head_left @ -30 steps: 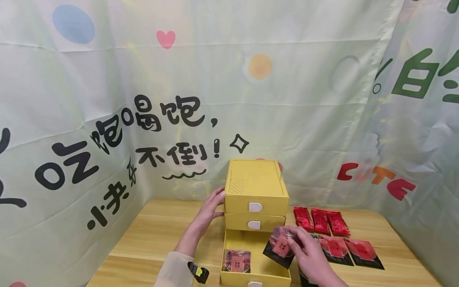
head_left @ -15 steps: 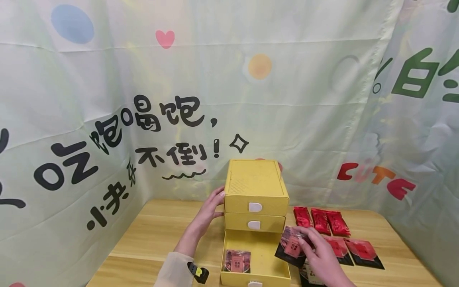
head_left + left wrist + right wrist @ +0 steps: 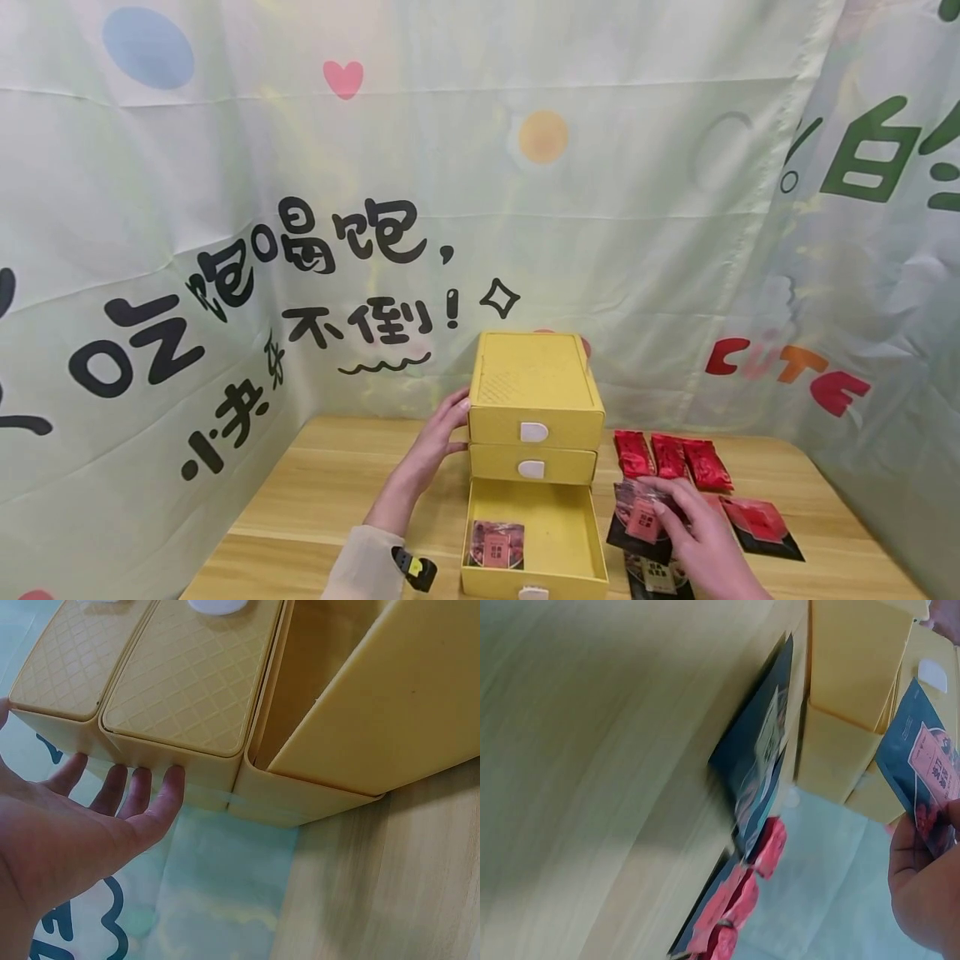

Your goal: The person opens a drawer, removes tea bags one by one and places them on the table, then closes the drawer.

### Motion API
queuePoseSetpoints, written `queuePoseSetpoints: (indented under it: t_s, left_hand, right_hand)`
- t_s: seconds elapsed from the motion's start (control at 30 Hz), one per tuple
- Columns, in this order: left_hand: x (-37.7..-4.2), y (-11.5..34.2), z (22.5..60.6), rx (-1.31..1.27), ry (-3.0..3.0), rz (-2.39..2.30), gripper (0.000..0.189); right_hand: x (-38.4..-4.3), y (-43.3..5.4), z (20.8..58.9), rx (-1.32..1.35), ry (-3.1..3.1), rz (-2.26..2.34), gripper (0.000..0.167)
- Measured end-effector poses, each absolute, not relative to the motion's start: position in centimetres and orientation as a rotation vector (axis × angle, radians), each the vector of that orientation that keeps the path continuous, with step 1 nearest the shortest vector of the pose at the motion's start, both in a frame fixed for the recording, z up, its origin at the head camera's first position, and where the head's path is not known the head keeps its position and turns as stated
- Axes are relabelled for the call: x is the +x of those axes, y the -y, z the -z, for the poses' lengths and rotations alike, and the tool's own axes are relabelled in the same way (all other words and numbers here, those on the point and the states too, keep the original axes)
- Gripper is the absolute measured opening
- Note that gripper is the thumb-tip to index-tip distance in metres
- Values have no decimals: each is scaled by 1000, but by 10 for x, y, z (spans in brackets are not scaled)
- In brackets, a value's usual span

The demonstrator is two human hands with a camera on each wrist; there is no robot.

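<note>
My left hand [image 3: 433, 440] rests its fingertips on the left side of a yellow three-drawer box [image 3: 536, 375], its fingers loosely extended in the left wrist view. The bottom drawer [image 3: 566, 512] is pulled out, and a pink-labelled sachet [image 3: 497, 547] lies at its left. Between thumb and fingers, my right hand [image 3: 701, 529] pinches a black sachet with a pink label [image 3: 642, 521], held just right of the drawer. Below it on the table lies a black sachet with a pale label [image 3: 654, 575], partly hidden. The right wrist view also shows the held sachet [image 3: 922, 765] tilted above the table.
Red crinkled packets [image 3: 670, 461] lie in a row behind my right hand. A red-and-black flat sachet [image 3: 761, 527] is farther right, with another mostly hidden by the hand. The wooden table [image 3: 300, 517] meets a printed cloth backdrop [image 3: 637, 250].
My right hand has carried the pinched sachet rightward, from over the open drawer to over the table beside it. The left hand stays on the box's side.
</note>
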State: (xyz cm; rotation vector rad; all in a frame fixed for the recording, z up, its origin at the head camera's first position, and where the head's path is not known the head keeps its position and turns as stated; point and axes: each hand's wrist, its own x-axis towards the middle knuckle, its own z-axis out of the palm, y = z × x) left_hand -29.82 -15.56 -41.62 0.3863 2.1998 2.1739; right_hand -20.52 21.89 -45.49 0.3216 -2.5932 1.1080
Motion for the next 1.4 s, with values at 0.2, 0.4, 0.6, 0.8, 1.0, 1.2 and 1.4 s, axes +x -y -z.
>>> queuePoseSetpoints:
  t_s: [0.2, 0.4, 0.6, 0.8, 1.0, 1.2, 1.4]
  left_hand:
    - [-299, 156, 416, 384, -2197, -2178, 61]
    - [-299, 156, 416, 390, -2192, -2183, 62]
    - [-298, 156, 415, 399, -2200, -2171, 63]
    - [-298, 156, 414, 393, -2198, -2177, 63]
    - [-298, 156, 414, 393, -2196, -2182, 62]
    - [-299, 157, 415, 387, -2197, -2179, 63]
    - [-299, 158, 416, 406, -2201, -2164, 63]
  right_hand:
    - [-205, -233, 452, 245, 2707, -1024, 32]
    - [-206, -247, 451, 164, 2790, -1030, 33]
    - [-207, -266, 456, 165, 2837, -997, 32]
    - [-211, -283, 459, 185, 2906, -960, 33]
    - [-215, -300, 463, 207, 2994, -983, 31]
    - [-217, -313, 470, 173, 3066, -1086, 31]
    - [-219, -321, 479, 45, 3162, -1165, 34]
